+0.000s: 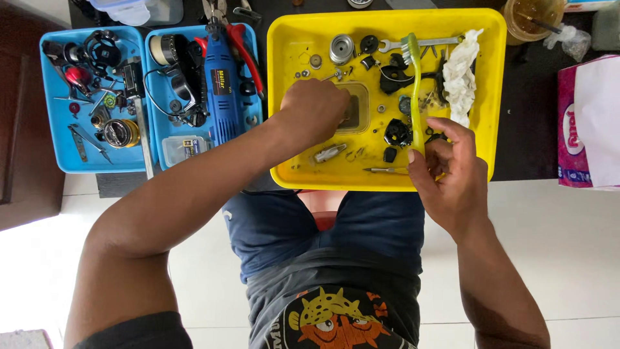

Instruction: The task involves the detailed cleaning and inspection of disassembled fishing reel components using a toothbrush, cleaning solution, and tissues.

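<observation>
Seated over my workbench: at far left, two blue trays (61, 161) keep small tools, a blue rotary tool (221, 90) and red-handled pliers (248, 58) sorted within reach. In the yellow tray (290, 174), which corrals loose black and metal parts, my left hand (313, 111) is closed over something at the edge of a small clear container (356, 106); what it grips, I cannot tell. My right hand (452, 178) pinches a green toothbrush (415, 84) upright, bristles at top, beside a crumpled white cloth (460, 77).
</observation>
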